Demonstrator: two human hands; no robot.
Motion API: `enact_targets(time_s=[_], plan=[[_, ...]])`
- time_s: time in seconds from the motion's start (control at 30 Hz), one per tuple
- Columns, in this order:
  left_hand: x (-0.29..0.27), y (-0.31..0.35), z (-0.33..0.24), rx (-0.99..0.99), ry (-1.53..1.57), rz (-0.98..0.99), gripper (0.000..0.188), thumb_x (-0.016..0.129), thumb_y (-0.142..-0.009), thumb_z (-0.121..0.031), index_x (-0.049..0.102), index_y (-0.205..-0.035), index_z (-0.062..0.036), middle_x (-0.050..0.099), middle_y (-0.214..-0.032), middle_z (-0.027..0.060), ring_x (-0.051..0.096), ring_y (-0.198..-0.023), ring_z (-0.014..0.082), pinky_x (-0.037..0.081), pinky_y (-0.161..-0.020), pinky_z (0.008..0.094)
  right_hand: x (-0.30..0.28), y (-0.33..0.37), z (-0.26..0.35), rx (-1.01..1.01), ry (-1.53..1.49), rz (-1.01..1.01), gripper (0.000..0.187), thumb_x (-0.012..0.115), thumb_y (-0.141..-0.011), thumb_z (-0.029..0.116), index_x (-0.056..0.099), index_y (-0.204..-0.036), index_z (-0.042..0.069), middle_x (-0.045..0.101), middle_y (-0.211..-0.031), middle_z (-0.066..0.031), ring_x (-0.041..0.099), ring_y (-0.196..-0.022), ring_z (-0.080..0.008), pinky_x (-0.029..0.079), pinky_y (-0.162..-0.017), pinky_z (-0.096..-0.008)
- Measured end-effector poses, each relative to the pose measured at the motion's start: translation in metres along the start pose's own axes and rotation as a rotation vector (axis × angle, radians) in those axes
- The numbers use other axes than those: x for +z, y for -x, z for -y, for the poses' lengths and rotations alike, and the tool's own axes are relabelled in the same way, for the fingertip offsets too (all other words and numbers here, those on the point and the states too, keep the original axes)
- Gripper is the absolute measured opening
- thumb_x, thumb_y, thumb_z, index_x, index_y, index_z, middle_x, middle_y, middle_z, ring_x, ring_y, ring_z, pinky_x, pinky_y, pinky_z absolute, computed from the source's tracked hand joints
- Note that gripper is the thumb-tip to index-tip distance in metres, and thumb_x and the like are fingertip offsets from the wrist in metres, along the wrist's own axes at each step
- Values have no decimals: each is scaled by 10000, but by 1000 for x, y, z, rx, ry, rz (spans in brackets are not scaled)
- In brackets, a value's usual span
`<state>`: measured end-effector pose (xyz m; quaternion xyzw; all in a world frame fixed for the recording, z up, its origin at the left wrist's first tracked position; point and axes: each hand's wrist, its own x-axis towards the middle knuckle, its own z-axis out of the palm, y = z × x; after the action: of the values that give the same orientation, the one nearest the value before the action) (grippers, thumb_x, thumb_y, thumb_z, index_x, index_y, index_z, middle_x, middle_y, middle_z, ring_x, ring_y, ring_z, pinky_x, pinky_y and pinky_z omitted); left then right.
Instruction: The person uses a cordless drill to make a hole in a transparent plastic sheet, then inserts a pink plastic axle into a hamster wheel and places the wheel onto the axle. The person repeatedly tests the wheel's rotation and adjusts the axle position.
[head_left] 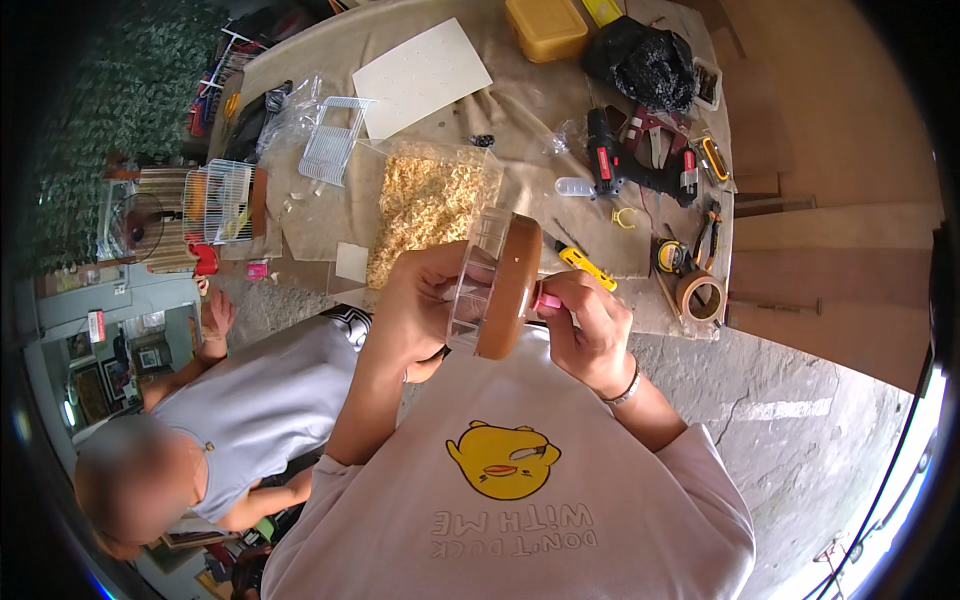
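In front of my chest is a hamster wheel point(513, 290), with a brown round side and a clear plastic side. My left hand point(412, 300) grips its clear part, the fingers partly hidden behind the plastic. At the middle of the brown face, my right hand point(590, 328) pinches a small pink piece point(547, 300) between thumb and fingers; the piece touches the wheel. Just beyond the wheel, on the cloth-covered table point(540, 95), stands a clear bin point(487, 170) of wood shavings point(425, 200).
To the right lie a yellow cutter point(587, 266), a cordless driver point(602, 150), a tape measure point(669, 255), pliers point(710, 235) and a tape roll point(700, 297). White wire panels point(335, 140) and a white board point(422, 78) lie farther back. Another person point(270, 400) is close on my left.
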<state>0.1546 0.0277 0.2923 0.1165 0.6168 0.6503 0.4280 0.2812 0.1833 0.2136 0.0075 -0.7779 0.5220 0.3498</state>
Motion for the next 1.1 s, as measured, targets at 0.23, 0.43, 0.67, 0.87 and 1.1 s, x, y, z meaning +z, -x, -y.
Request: enact_targets(time_s=[0.23, 0.43, 0.67, 0.87, 1.1], plan=[[-6, -1, 11, 137, -112, 46, 227, 774, -780, 124, 710, -979, 35, 728, -992, 55, 693, -908, 128, 567, -819, 267, -3, -4, -1, -84, 73, -12, 395, 679, -721, -177, 606, -1060, 11, 686, -943, -129, 701, -773, -308, 565, -624, -363], [-1, -3, 4, -8, 82, 22, 182, 804, -790, 57, 723, -951, 29, 742, -937, 48, 692, -861, 119, 555, -787, 283, -1, -3, -3, -32, 19, 5, 342, 674, -741, -170, 603, -1022, 13, 683, -930, -120, 703, -769, -304, 566, -634, -364], [0, -1, 4, 262, -771, -48, 212, 830, -713, 7, 717, -891, -8, 688, -809, 110, 692, -736, 231, 530, -692, 348, -4, 0, 8, 312, -194, 99, 117, 674, -923, -57, 600, -993, 1, 670, -847, -114, 695, -710, -245, 546, -638, -319], [5, 0, -4, 348, -879, -8, 196, 812, -733, -31, 700, -894, -17, 682, -835, 129, 686, -756, 308, 530, -690, 390, -7, 6, 5, 707, -539, 211, 30, 611, -1012, 18, 597, -1033, 2, 706, -909, -57, 692, -753, -130, 549, -658, -287], [23, 1, -11, 570, -962, 8, 287, 840, -792, -204, 719, -995, -40, 716, -958, 98, 684, -910, 312, 542, -781, 408, -7, 27, -34, 594, -908, 78, 437, 694, -920, 54, 584, -1337, -15, 693, -1238, -111, 652, -1123, -176, 519, -1005, -341]])
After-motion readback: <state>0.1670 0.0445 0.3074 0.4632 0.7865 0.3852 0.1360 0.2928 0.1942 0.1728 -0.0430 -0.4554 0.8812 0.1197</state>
